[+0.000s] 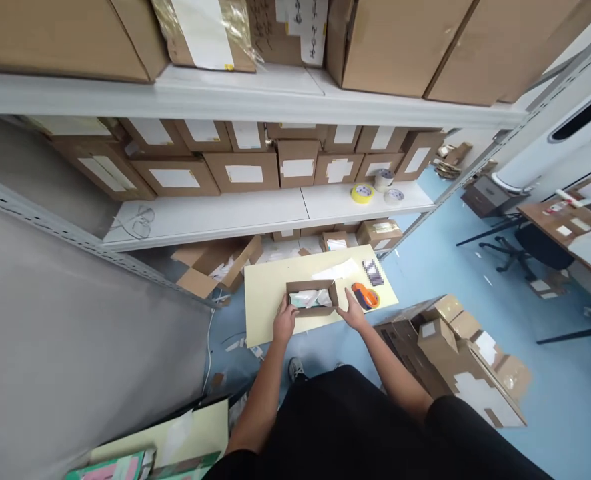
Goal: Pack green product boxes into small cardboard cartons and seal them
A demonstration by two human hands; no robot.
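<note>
A small open cardboard box sits on the pale yellow tabletop. White wrapping and something pale green lie inside it; what the wrapping covers is hidden. My left hand grips the box at its near left corner. At the right end, my right hand holds the box wall, its thumb raised and its fingertips against the near corner. Just right of that hand lies an orange and dark tape dispenser. A white paper sheet is behind the box.
Shelving stands in front, stacked with labelled cartons. Yellow tape and clear rolls rest on its middle shelf. An open carton is left of the table, a large box of cartons at right. Cables lie on the floor.
</note>
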